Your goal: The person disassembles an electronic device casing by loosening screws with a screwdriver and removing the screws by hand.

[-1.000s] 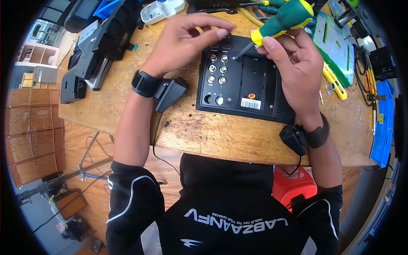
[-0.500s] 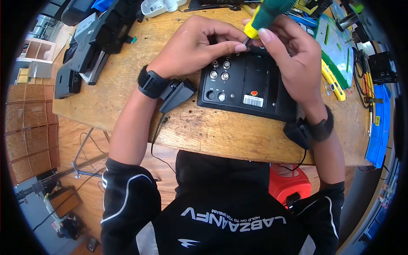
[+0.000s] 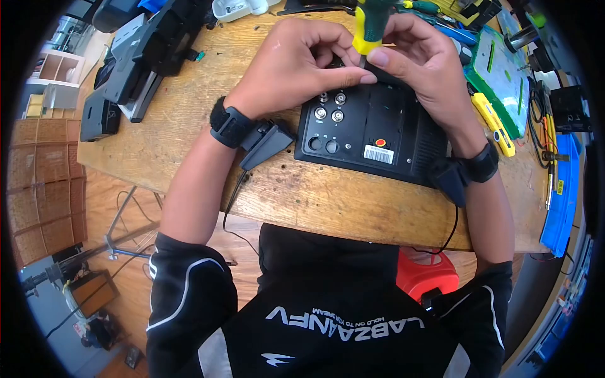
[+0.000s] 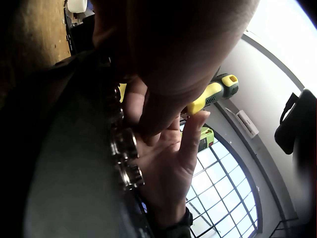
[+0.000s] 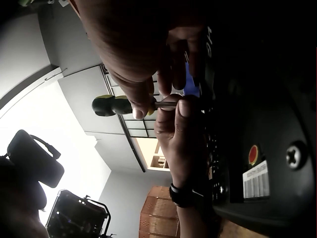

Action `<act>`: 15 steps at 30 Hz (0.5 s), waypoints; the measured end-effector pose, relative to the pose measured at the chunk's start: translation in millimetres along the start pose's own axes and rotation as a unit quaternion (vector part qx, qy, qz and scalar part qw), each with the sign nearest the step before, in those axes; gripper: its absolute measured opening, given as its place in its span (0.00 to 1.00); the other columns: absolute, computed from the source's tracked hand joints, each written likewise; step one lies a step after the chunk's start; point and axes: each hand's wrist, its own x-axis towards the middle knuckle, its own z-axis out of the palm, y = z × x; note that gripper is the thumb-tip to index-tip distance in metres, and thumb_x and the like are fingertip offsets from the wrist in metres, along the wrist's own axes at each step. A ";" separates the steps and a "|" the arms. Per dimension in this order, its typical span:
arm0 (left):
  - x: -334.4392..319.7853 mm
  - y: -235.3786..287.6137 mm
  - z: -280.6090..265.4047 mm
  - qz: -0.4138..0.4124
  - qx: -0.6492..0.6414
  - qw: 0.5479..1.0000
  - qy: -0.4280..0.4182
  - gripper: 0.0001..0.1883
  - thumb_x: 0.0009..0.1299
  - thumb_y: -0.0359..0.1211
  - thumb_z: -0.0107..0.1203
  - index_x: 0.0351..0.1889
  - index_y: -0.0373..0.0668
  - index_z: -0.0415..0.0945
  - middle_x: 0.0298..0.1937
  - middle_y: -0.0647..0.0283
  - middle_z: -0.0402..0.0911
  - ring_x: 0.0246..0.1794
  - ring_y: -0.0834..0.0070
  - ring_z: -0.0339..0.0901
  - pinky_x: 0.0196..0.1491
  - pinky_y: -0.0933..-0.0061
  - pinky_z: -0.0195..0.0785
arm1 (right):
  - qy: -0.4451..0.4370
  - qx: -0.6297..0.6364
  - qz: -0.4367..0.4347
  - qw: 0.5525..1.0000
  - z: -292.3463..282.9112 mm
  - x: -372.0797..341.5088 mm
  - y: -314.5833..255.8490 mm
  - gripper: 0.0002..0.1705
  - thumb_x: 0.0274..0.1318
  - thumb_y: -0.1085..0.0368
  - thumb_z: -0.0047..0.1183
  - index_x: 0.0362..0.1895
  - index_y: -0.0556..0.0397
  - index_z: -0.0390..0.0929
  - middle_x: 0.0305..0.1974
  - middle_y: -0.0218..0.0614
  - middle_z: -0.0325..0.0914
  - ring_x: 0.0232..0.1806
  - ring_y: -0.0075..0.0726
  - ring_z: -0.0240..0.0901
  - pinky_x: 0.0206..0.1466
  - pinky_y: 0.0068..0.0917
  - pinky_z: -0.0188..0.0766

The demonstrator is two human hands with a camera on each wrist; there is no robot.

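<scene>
A flat black electronic device [image 3: 353, 135] lies on the wooden bench, its back panel facing up with round metal connectors [image 3: 320, 113], a barcode label [image 3: 378, 154] and a red-and-yellow sticker. Over its far edge, my right hand [image 3: 425, 72] grips the green-and-yellow handle of a screwdriver [image 3: 372, 28], which stands nearly upright with its tip down. My left hand [image 3: 290, 72] reaches in from the other side. In the right wrist view, its thumb and finger pinch the lower end of the screwdriver's shaft [image 5: 166, 104], close to the panel. Those fingers hide the tip.
Black devices [image 3: 142, 69] are stacked at the bench's left. A white tray [image 3: 239, 7] lies at the back. To the right are a yellow utility knife [image 3: 491, 123], a green-edged board [image 3: 504, 79] and a blue bin [image 3: 561, 201]. Camera cables hang from both wrists.
The screwdriver has swung from slanted to nearly upright. My left hand has moved right, from apart to around the shaft's lower end, now covering the upper connectors and the tip.
</scene>
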 end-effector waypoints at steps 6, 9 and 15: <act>-0.9 -3.9 0.6 -0.007 -0.040 0.999 -0.017 0.11 0.67 0.37 0.73 0.37 0.41 0.86 0.21 0.78 0.73 0.23 0.92 0.63 0.27 0.85 0.53 | 0.018 -0.035 0.029 0.999 3.3 -2.3 -6.3 0.20 0.70 0.62 0.59 0.61 0.58 0.77 0.55 0.36 0.81 0.54 0.25 0.78 0.61 0.24 0.72; -1.2 -3.0 1.6 -0.023 -0.064 0.998 -0.013 0.10 0.67 0.37 0.73 0.36 0.40 0.86 0.23 0.78 0.76 0.24 0.92 0.65 0.28 0.86 0.55 | 0.023 -0.056 -0.013 0.998 9.4 -0.9 -7.8 0.21 0.71 0.60 0.57 0.61 0.58 0.77 0.52 0.35 0.82 0.52 0.24 0.78 0.60 0.23 0.72; 3.0 1.7 6.0 -0.012 -0.006 1.000 0.012 0.11 0.67 0.36 0.73 0.37 0.39 0.86 0.23 0.78 0.76 0.23 0.93 0.64 0.26 0.86 0.55 | 0.042 0.074 0.024 0.996 14.5 0.7 -16.0 0.28 0.58 0.70 0.70 0.59 0.64 0.74 0.51 0.35 0.79 0.51 0.24 0.78 0.56 0.22 0.77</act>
